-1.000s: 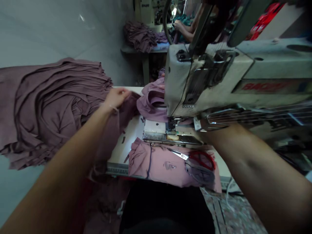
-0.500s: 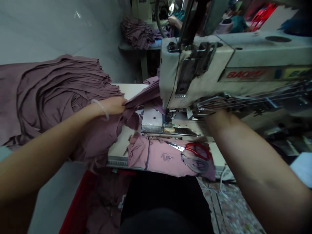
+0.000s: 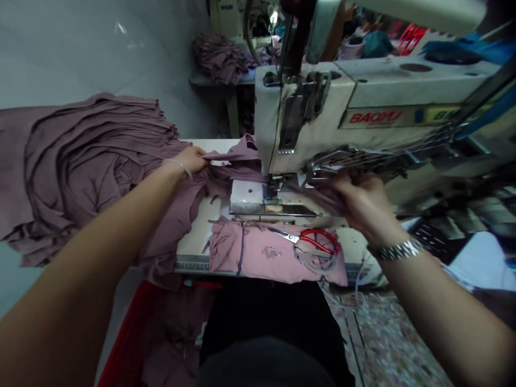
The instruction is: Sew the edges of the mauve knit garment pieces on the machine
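The left hand [image 3: 187, 160] is closed in a firm pinch near the middle of the frame, holding an edge of mauve knit cloth [image 3: 229, 174]. The right hand [image 3: 360, 201] is half closed, its fingers curled around what looks like the same cloth, just right of the presser foot [image 3: 274, 185] of a cream BAOYU sewing machine [image 3: 306, 113]. The cloth runs between the 2 hands, across the metal plate [image 3: 245, 199] of the white bench [image 3: 197, 258].

From here, the right fingers could be caught if the needle ran with them so near the foot. Pulling hard on the knit could stretch or pucker it. The trailing cloth could also drag the red-handled scissors [image 3: 318, 241] off the pink fabric [image 3: 250, 252] below the plate.

In the earlier frame, the right hand was tucked out of sight beyond the machine's thread guides. Now it is in the open, with a metal wristwatch [image 3: 395, 250] showing. A large mauve stack [image 3: 80, 161] sits at left.
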Motion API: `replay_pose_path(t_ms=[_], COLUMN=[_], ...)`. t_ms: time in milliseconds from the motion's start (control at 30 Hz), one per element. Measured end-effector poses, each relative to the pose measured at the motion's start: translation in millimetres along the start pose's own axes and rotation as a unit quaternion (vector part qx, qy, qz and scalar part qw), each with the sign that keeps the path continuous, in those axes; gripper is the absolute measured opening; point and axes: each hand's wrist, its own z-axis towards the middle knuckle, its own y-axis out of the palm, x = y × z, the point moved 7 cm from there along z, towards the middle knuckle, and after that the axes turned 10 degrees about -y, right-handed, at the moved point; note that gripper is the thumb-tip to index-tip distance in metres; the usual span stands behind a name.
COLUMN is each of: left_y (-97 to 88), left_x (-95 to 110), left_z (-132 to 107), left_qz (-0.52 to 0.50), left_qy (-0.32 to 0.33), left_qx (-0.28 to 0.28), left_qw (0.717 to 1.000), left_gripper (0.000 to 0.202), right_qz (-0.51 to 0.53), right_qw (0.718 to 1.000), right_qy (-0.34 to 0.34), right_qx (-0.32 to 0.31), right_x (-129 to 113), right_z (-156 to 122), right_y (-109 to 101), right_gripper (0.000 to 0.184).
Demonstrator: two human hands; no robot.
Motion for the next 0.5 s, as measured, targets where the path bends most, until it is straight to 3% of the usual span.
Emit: replay_pose_path(t_ms=[67,133,233,300,367,433,500], left_y=[19.8,25.9,16.2,10.3,13.9,22.7,26.6], left_x=[11,17,12,8,11,20,25], left_z=[-4,-8,-6,-7,-13,-23,-30], left_qz=[-0.001,0.022,0.06,0.067,0.034,-0.061,-0.131], left_qy=[0.047,0.087,0.073,0.046,0.052,0.086,0.113], left_qx=[-0.044,-0.05,-0.011,0.003,-0.023,-0.079,-0.11], left_qw=[0.998,0.995,0.995,0.997,0.998,0.991,0.979], left_gripper=[0.032,0.039,0.039,0.035,0.031,0.032,0.036], right_qz=[0.004,0.018,0.046,0.043,0.027,0.014,0.024], right_qw=[0.999,0.998,0.989,0.982,0.99,0.997,0.997], right_qy=[0.041,0.061,0.031,0.012,0.006,0.003,-0.004], right_qx=[-0.036,-0.018,0.138,0.185,0.141,0.076,0.067], right_x=[-1,-3,-5,1,10,18,20], right_z=[-31,-53,-70,-76,-78,-79,-78], right_y=[-6,-18,-48,-56,-47,-31,-21], right_gripper=[0.033,0.033,0.03,0.028,0.025,0.024,0.024])
